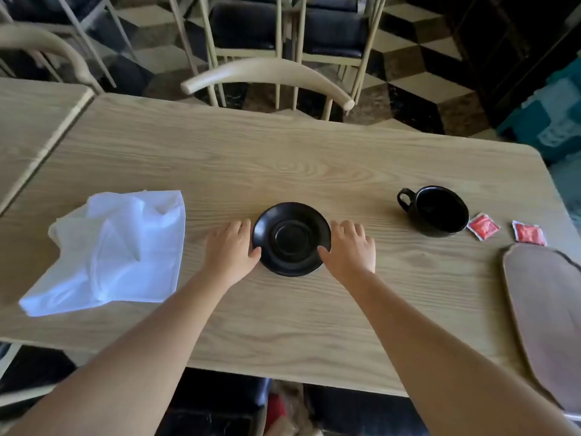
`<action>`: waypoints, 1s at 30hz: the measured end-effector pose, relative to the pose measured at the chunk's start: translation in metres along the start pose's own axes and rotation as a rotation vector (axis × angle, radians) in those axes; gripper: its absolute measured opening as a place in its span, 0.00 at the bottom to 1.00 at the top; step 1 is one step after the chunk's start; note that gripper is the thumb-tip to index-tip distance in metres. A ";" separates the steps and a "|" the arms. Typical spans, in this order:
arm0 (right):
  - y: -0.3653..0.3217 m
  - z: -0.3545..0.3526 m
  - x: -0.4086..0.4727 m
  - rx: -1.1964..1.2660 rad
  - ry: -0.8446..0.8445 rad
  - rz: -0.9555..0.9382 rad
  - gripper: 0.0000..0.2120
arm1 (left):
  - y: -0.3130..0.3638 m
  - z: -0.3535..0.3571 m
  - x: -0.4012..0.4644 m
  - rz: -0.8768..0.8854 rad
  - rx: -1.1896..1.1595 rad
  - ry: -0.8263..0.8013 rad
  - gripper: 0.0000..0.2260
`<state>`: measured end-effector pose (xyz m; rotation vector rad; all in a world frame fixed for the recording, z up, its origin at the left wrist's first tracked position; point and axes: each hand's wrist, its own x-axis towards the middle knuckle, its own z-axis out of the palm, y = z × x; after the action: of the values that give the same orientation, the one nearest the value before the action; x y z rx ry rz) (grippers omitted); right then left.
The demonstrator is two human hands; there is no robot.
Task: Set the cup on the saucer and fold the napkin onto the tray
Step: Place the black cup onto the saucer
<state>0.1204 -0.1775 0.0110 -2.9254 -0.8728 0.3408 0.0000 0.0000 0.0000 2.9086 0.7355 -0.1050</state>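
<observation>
A black saucer point(291, 239) lies empty on the wooden table point(283, 158), right in front of me. My left hand point(231, 250) rests at its left rim and my right hand point(350, 247) at its right rim, thumbs touching the edge and fingers spread flat on the table. The black cup point(438, 210) stands upright to the right, apart from the saucer, its handle pointing left. A rumpled white napkin point(116, 247) lies loosely at the left. The brown wooden tray point(547, 313) sits at the right edge, partly cut off by the frame.
Two red sachets point(482, 226) point(529, 233) lie between the cup and the tray. A pale chair point(267, 78) stands at the table's far side, with more chairs behind. A second table point(28, 121) adjoins at the left.
</observation>
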 end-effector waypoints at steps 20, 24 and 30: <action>0.106 -0.001 -0.056 1.048 0.067 0.244 0.16 | 0.112 0.013 -0.046 -0.391 -1.134 0.139 0.19; 0.170 0.000 -0.100 1.063 0.095 0.346 0.17 | 0.174 0.027 -0.069 -0.325 -1.236 0.040 0.20; 0.229 0.011 -0.137 1.084 0.040 0.446 0.20 | 0.229 0.052 -0.091 -0.321 -1.205 -0.094 0.18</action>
<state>0.1284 -0.4441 -0.0031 -2.0257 0.0513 0.5491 0.0278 -0.2498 -0.0149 1.6318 0.8314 0.1305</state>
